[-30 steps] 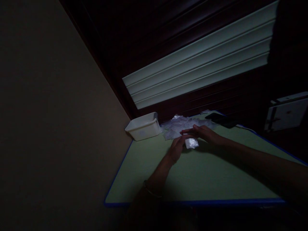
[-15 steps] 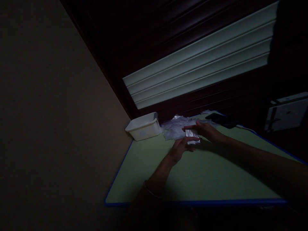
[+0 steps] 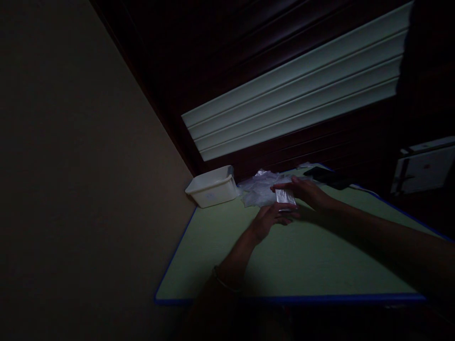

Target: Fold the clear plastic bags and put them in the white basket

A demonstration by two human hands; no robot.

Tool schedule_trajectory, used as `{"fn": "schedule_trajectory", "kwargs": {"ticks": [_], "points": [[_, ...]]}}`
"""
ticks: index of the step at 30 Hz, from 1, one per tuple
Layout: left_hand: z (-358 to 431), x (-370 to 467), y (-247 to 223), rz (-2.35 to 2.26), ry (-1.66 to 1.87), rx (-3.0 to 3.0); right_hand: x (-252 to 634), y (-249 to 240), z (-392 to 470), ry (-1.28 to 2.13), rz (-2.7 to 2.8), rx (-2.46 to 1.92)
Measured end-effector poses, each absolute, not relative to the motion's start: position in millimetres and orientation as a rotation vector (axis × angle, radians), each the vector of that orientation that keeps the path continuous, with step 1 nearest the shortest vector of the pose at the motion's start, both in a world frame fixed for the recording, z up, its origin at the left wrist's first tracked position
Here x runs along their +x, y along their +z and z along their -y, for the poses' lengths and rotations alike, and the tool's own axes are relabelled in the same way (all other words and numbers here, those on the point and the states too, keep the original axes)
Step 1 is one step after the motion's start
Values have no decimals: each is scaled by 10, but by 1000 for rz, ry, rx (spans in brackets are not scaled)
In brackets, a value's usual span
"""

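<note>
A small clear plastic packet (image 3: 285,199) is held between both my hands above the green table (image 3: 295,255). My left hand (image 3: 270,220) grips its lower edge from below. My right hand (image 3: 305,192) holds its upper edge from the right. A heap of clear plastic bags (image 3: 258,188) lies just behind the packet, near the table's far edge. The light is dim and fine detail of the packet is hard to see.
A white plastic tub (image 3: 212,186) stands at the table's far left corner. A dark phone-like object (image 3: 325,176) with a cable lies at the far right. A blue rim (image 3: 284,299) runs along the table's near edge. A beige wall rises on the left.
The packet has been lifted and turned more upright between my hands. My left hand shifted slightly right under it, and my right hand rose a little.
</note>
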State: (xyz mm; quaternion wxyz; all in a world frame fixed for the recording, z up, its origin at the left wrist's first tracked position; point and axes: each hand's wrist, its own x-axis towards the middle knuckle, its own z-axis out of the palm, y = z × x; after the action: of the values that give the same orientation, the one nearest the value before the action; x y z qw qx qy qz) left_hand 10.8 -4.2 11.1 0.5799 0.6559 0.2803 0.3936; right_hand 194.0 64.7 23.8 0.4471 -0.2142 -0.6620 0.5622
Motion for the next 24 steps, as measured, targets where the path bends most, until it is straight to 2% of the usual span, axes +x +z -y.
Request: {"fn": "schedule_trajectory", "kwargs": {"ticks": [18,24], "points": [[84,127,139,-745,833,1686,1971,283,-656,1305,1505,-563],[-53,115,68,-992,1061,1534,1965,301,-617,1262,1596,-555]]}}
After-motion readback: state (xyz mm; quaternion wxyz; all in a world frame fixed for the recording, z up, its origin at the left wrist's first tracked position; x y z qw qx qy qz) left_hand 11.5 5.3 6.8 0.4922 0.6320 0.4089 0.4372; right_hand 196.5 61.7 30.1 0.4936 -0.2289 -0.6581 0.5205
